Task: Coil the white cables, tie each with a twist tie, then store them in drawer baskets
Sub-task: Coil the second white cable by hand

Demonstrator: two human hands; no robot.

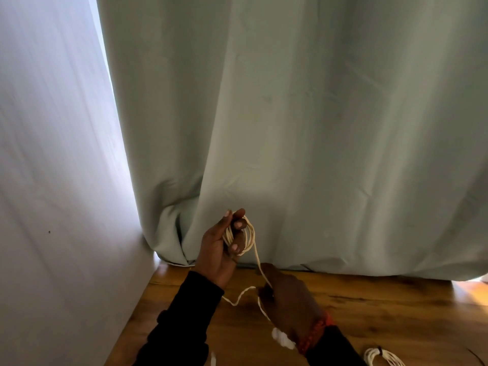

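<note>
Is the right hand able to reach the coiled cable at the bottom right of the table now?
Probably not at once: the right hand pinches the white cable being wound on the left hand. The tied coil lies near, nothing between them.

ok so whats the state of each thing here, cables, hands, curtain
thin white cable in hand: partly coiled in loops, loose tail trailing down to the table
left hand: raised, fingers curled round the loops
right hand: low over the wooden table, pinching the tail
second white cable coil: wound, tied with a dark tie, lying on the table
pale green curtain: drawn, hanging to the table edge
</note>
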